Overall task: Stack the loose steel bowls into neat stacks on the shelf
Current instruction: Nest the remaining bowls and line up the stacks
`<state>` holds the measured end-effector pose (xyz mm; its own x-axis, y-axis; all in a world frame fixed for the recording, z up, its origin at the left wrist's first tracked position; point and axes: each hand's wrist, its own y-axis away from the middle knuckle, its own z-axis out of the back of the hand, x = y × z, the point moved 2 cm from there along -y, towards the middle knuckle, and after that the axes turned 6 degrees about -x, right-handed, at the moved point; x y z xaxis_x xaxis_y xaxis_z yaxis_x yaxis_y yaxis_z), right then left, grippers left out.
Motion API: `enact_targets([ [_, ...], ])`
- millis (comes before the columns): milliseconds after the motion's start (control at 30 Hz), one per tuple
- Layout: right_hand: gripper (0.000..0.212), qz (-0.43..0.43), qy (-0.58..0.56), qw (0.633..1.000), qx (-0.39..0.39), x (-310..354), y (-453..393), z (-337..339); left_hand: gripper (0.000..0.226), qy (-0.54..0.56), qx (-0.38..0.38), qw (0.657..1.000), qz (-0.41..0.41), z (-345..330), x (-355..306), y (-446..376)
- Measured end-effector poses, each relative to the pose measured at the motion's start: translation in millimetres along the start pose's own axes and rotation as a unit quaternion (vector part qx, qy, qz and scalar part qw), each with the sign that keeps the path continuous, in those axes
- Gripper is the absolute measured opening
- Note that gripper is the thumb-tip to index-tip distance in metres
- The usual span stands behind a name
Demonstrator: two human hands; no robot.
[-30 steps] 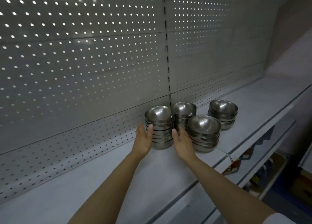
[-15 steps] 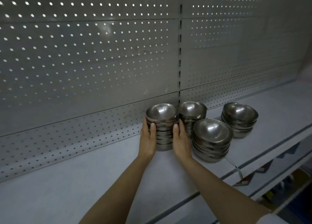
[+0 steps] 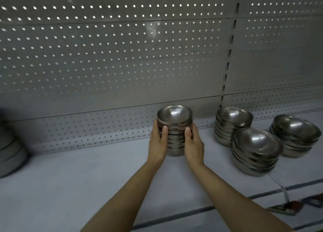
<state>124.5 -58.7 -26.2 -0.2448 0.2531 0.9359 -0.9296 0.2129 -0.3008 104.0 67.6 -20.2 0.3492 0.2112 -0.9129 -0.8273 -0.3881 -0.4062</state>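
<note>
A tall stack of small steel bowls (image 3: 174, 126) stands on the grey shelf (image 3: 87, 179) near the back panel. My left hand (image 3: 158, 144) grips its left side and my right hand (image 3: 193, 144) grips its right side, thumbs on the front. To the right stand three other stacks: one at the back (image 3: 232, 125), a wider one in front (image 3: 257, 151), and one at the far right (image 3: 295, 135).
A perforated back panel (image 3: 122, 56) rises behind the shelf, with a slotted upright (image 3: 229, 48). A pale rounded object (image 3: 10, 153) sits at the far left edge. A thin wire and a tag (image 3: 286, 198) lie at the shelf's front right edge.
Both hands closed on the tall stack and it has shifted left, away from the other three stacks. A gap now separates it from them.
</note>
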Motion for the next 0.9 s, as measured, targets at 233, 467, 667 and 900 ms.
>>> enact_targets([
  [233, 0.047, 0.034, -0.021, 0.996, 0.077, 53, 46, -84, 0.051, -0.045, -0.076, 0.996, -0.01, 113, -10, -3],
  [467, 0.052, 0.039, -0.052, 0.989, 0.131, 98, 108, -178, 0.051, -0.064, -0.116, 0.991, -0.019, 236, -16, 0],
  [667, 0.051, 0.054, -0.067, 0.984, 0.156, 137, 164, -255, 0.046, -0.079, -0.127, 0.988, -0.025, 340, -19, -4],
  [900, 0.065, 0.066, -0.052, 0.982, 0.169, 152, 196, -319, 0.039, -0.056, -0.125, 0.99, -0.03, 407, -9, -13],
])
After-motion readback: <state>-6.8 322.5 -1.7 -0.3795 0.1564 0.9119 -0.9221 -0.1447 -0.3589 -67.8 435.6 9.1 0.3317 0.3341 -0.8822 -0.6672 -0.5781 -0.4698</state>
